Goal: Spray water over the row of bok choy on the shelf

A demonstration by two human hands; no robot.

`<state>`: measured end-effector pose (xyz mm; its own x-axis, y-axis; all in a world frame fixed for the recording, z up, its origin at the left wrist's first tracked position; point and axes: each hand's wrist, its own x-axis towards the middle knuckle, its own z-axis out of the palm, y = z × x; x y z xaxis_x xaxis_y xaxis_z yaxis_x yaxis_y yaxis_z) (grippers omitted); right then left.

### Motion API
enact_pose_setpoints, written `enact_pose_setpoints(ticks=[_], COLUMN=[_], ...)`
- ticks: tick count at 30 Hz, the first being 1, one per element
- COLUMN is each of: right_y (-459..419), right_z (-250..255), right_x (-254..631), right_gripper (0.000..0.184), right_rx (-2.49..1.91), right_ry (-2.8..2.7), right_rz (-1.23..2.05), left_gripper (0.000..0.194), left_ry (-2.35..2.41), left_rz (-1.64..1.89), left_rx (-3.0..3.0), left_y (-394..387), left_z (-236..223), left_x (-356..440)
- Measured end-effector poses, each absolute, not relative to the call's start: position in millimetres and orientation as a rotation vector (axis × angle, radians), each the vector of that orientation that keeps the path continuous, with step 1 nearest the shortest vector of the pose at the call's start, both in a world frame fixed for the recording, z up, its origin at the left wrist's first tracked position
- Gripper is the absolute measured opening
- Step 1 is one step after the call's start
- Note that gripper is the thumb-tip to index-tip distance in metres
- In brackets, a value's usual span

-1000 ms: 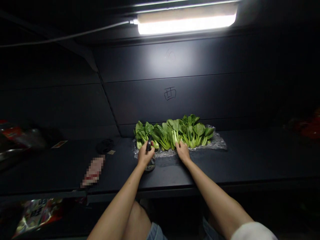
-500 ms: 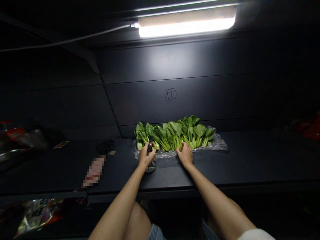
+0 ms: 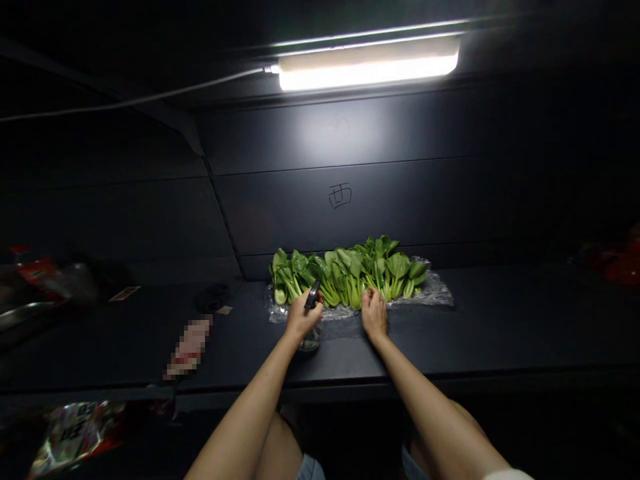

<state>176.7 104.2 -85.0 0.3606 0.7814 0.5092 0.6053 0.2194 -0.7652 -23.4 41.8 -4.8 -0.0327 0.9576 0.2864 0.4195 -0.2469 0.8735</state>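
Observation:
A row of green bok choy (image 3: 345, 270) lies on crumpled clear plastic film (image 3: 436, 291) against the back panel of the dark shelf. My left hand (image 3: 303, 319) is closed around the neck of a spray bottle with a black trigger head (image 3: 313, 294). Its clear body (image 3: 311, 341) shows below the hand, in front of the row's left half. My right hand (image 3: 374, 317) is at the stems right of the row's middle, fingers curled in on them. Its fingertips are partly hidden among the stalks.
A lit tube lamp (image 3: 370, 72) hangs above, with a white cable (image 3: 165, 97) running left. The shelf's front edge (image 3: 345, 390) crosses below my hands. Packaged goods (image 3: 45, 277) stand far left, a blurred-out packet (image 3: 190, 347) nearer. A shiny snack bag (image 3: 75, 433) lies on the lower level.
My left hand has moved a little to the right with the spray bottle. My right hand has shifted slightly right along the stems. The view has tilted up a little.

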Motion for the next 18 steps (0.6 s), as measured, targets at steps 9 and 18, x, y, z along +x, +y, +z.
enact_pose_setpoints(ticks=[9, 18], right_y=[109, 111], right_z=[-93, -95], right_x=[181, 182], right_gripper=[0.059, 0.061], right_rx=[-1.474, -1.494], right_ry=[-1.264, -1.271], right_rz=[0.229, 0.222], left_gripper=[0.02, 0.026], left_ry=[1.433, 1.423], left_rz=[1.203, 1.315], left_rx=[1.814, 1.67], left_y=[38, 47], left_z=[0, 2], left_x=[-17, -19])
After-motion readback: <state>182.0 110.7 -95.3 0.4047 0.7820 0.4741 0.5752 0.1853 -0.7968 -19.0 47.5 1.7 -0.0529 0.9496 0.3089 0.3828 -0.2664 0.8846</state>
